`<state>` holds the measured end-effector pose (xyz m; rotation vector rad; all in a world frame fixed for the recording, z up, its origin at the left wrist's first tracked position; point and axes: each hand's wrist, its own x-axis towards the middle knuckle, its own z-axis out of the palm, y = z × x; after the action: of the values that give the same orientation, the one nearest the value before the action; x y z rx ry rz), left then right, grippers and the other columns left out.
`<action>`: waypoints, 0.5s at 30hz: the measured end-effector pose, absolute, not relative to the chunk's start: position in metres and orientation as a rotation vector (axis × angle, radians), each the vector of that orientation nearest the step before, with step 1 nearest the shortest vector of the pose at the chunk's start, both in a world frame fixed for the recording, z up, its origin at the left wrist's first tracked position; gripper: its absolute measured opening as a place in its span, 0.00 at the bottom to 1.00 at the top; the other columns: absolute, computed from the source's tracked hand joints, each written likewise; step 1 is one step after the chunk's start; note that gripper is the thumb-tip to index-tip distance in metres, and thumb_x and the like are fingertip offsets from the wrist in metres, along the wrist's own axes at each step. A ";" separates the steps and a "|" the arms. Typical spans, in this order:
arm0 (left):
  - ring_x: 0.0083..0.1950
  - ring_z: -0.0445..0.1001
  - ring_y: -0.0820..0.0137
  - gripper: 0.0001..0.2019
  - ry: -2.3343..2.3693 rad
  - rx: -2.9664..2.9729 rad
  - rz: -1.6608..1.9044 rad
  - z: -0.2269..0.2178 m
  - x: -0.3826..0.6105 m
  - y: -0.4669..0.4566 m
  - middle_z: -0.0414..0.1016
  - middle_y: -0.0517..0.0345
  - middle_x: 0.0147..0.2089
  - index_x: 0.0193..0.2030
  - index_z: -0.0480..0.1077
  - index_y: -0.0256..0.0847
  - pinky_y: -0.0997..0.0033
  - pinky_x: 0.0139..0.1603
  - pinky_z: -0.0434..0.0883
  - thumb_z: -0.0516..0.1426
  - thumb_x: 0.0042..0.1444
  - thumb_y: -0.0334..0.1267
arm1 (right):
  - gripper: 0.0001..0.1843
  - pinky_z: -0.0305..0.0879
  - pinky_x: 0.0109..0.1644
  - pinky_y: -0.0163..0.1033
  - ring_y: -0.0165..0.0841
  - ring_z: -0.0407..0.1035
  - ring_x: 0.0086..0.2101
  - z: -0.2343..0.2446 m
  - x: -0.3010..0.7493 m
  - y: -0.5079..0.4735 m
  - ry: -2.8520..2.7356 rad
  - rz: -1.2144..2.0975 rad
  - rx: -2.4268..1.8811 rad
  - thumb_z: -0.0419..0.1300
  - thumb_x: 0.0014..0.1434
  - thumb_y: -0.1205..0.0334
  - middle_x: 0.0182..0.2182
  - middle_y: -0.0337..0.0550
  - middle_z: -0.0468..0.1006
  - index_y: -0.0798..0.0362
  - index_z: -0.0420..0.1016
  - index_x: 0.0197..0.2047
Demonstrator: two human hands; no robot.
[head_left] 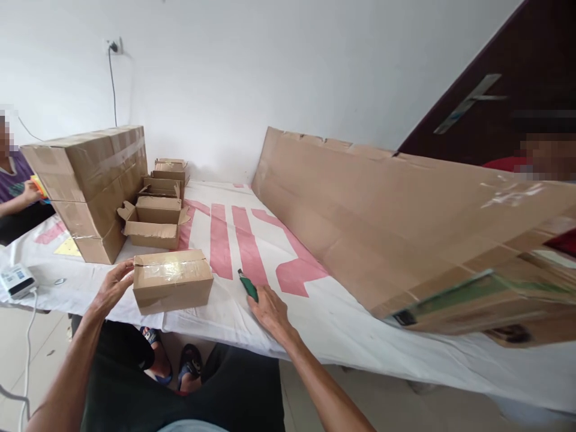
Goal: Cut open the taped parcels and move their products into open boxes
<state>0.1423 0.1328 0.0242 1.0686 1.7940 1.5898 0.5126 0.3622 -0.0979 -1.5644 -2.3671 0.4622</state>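
A small closed cardboard box with clear tape across its top sits near the table's front edge. My left hand is at its left end, fingers stretched out and touching the cardboard there, not wrapped round it. To the right of the box, my right hand is closed around a green utility knife. The knife points away from me and to the left, just above the cloth and apart from the box. Whether its blade is out is too small to tell.
Behind the box stand several open small boxes and a taped stack of boxes. A large cardboard sheet leans along the right. A white device with a cable lies at left. People sit at both sides of the white-and-red tablecloth.
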 end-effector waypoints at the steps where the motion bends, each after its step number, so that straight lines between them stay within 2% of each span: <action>1: 0.68 0.78 0.42 0.37 1.788 1.081 1.589 0.024 0.143 0.133 0.83 0.39 0.64 0.46 0.84 0.41 0.47 0.65 0.77 0.73 0.41 0.72 | 0.15 0.68 0.52 0.44 0.48 0.75 0.56 -0.096 0.512 0.363 -2.346 0.477 -1.574 0.57 0.69 0.60 0.54 0.58 0.81 0.54 0.79 0.54; 6: 0.71 0.74 0.41 0.35 1.736 1.107 1.570 0.021 0.144 0.131 0.80 0.40 0.68 0.47 0.85 0.42 0.44 0.72 0.71 0.74 0.42 0.69 | 0.14 0.67 0.43 0.45 0.46 0.76 0.41 -0.080 0.512 0.370 -2.053 0.674 -1.539 0.51 0.68 0.59 0.41 0.55 0.80 0.53 0.77 0.41; 10: 0.75 0.70 0.42 0.33 1.741 1.174 1.558 0.017 0.149 0.123 0.78 0.40 0.70 0.54 0.85 0.43 0.48 0.70 0.75 0.73 0.49 0.65 | 0.23 0.66 0.34 0.41 0.39 0.68 0.29 -0.047 0.500 0.368 -1.949 0.832 -1.397 0.44 0.71 0.47 0.26 0.40 0.70 0.51 0.75 0.43; 13: 0.75 0.70 0.43 0.31 1.754 1.208 1.561 0.014 0.154 0.116 0.75 0.40 0.72 0.56 0.84 0.43 0.53 0.64 0.80 0.71 0.53 0.63 | 0.27 0.61 0.28 0.39 0.35 0.62 0.24 -0.008 0.483 0.350 -1.909 1.097 -1.048 0.52 0.68 0.36 0.23 0.34 0.66 0.51 0.78 0.47; 15: 0.75 0.70 0.44 0.31 1.756 1.238 1.567 0.012 0.156 0.112 0.73 0.40 0.73 0.57 0.84 0.43 0.55 0.61 0.81 0.71 0.54 0.62 | 0.25 0.65 0.33 0.39 0.35 0.67 0.28 0.020 0.470 0.333 -1.988 1.168 -0.769 0.59 0.67 0.36 0.26 0.37 0.72 0.51 0.81 0.45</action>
<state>0.1559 0.1123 0.0115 1.2384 1.7562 1.5669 0.4704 0.3333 0.0202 -0.7688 -1.9884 1.1676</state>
